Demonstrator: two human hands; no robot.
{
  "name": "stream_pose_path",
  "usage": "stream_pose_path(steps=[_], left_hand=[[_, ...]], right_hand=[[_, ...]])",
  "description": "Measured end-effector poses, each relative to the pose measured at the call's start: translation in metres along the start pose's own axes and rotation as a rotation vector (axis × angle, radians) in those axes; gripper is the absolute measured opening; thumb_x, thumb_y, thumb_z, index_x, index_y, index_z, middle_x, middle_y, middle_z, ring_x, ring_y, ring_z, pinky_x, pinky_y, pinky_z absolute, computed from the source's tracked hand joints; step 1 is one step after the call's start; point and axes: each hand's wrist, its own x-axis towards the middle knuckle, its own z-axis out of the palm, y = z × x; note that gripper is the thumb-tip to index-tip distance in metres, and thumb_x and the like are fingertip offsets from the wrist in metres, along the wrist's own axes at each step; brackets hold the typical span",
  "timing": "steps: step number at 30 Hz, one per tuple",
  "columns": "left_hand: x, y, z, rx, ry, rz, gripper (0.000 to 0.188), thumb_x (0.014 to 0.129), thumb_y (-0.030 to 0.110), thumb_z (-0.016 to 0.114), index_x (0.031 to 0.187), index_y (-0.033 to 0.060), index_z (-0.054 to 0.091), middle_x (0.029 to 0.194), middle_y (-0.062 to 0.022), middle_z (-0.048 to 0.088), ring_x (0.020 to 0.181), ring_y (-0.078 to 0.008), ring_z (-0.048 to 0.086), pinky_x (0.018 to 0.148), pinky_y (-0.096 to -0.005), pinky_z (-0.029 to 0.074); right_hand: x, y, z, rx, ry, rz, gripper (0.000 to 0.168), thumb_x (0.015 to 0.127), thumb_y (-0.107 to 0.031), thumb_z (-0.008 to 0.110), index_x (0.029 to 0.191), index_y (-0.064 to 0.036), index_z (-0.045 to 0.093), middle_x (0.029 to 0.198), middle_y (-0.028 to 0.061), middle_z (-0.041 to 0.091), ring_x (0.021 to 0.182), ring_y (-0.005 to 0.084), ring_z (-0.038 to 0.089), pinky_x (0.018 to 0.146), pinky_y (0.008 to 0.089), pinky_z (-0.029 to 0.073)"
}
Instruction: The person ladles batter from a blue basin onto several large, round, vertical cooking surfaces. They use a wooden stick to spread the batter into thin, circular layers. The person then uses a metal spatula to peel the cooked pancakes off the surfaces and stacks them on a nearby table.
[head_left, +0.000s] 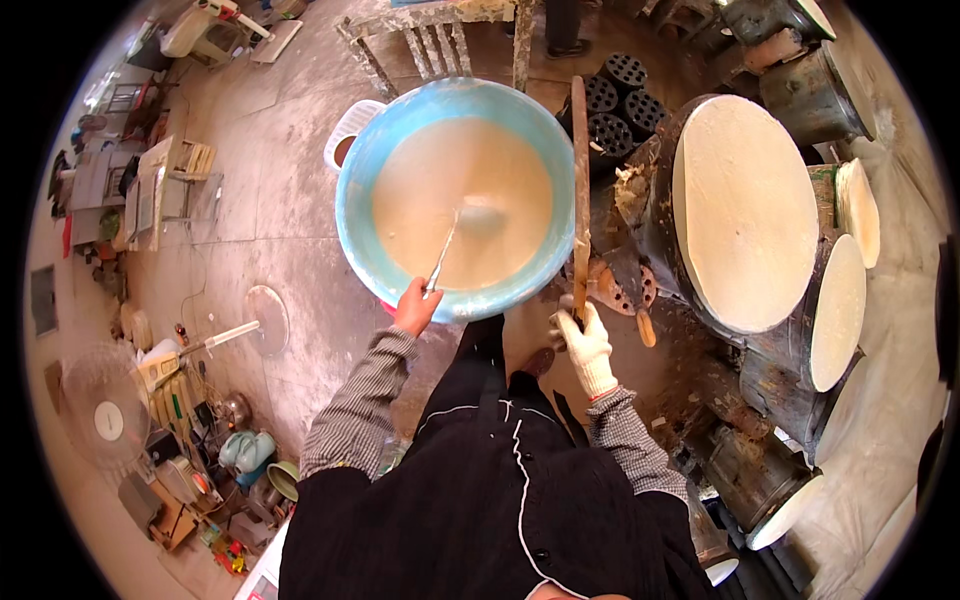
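Note:
A large blue plastic basin (465, 96) in front of me holds a beige, batter-like liquid (412, 180). My bare left hand (418, 309) grips the thin handle of a ladle (442, 256) over the basin's near rim. The ladle's bowl lies in the liquid, partly sunk. To the right of the basin, my right hand (589, 345) in a white knit glove is closed around the lower end of a long, flat wooden stick (581, 172). That stick points away from me along the basin's side. A big round pale sheet (750, 217) covers the top of the nearest drum stove (652, 195).
More drum stoves (810, 97) topped with pale rounds (838, 311) line the right side. Several honeycomb coal briquettes (628, 71) stand behind the stick. A white plastic basket (358, 120) sits beyond the basin, near a worn table (435, 19). At left are a fan (109, 420) and clutter.

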Motion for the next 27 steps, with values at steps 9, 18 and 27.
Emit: stream_pose_path(steps=[9, 18, 27], left_hand=[[-0.140, 0.089, -0.079, -0.432, 0.197, 0.244, 0.013, 0.101, 0.020, 0.053, 0.098, 0.0094, 0.048, 0.066, 0.0049, 0.040, 0.052, -0.0018, 0.036, 0.043, -0.0203, 0.030], [-0.037, 0.060, -0.052, 0.017, 0.104, 0.015, 0.033, 0.095, 0.028, 0.053, 0.112, -0.0002, 0.046, 0.084, -0.0207, 0.063, 0.080, -0.0352, 0.063, 0.073, -0.0429, 0.048], [0.067, 0.045, 0.006, 0.544, -0.053, -0.222, 0.025, 0.093, 0.016, 0.045, 0.109, -0.0025, 0.050, 0.098, -0.0273, 0.066, 0.097, -0.0420, 0.065, 0.084, -0.0499, 0.050]], right_hand=[[-0.037, -0.037, -0.019, -0.265, -0.084, -0.321, 0.036, 0.097, -0.022, 0.055, 0.130, -0.008, 0.054, 0.075, 0.0007, 0.062, 0.057, 0.0076, 0.055, 0.059, 0.0231, 0.049], [-0.003, -0.037, -0.011, -0.926, -0.233, 0.079, 0.048, 0.094, -0.036, 0.053, 0.140, -0.024, 0.046, 0.097, 0.0082, 0.070, 0.068, 0.0168, 0.068, 0.072, 0.0319, 0.053], [0.040, -0.013, 0.023, -1.021, -0.328, 0.094, 0.045, 0.092, -0.033, 0.053, 0.136, -0.024, 0.050, 0.114, 0.0143, 0.067, 0.112, 0.0316, 0.061, 0.095, 0.0436, 0.047]])
